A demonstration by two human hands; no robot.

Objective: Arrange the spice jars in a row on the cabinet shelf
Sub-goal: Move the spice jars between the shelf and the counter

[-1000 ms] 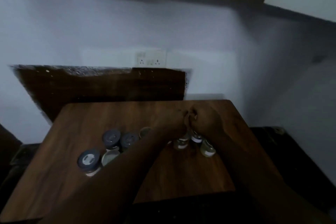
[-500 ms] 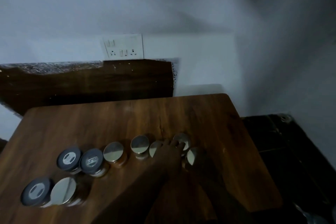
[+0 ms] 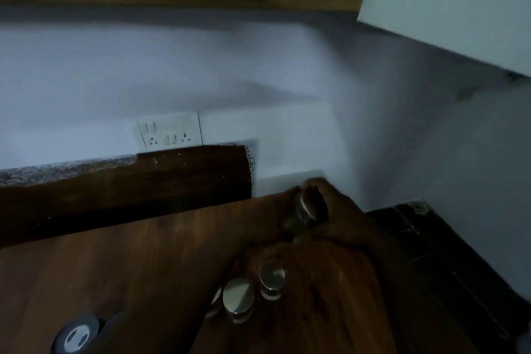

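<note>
My right hand curls round a silver-lidded spice jar — tilted, centre right of frame. Fingers of my left hand — cannot tell.

The tabletop is smooth wood. The jar lids at 6 o'clock are glossy metal, the grey lid is matt.

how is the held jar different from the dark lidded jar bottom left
The held jar has a silver lid; the dark-lidded jar has a grey lid with a pale mark. The held jar is tilted in the right hand's grip; the dark-lidded jar stands upright on the table. Both are round jars.
</note>
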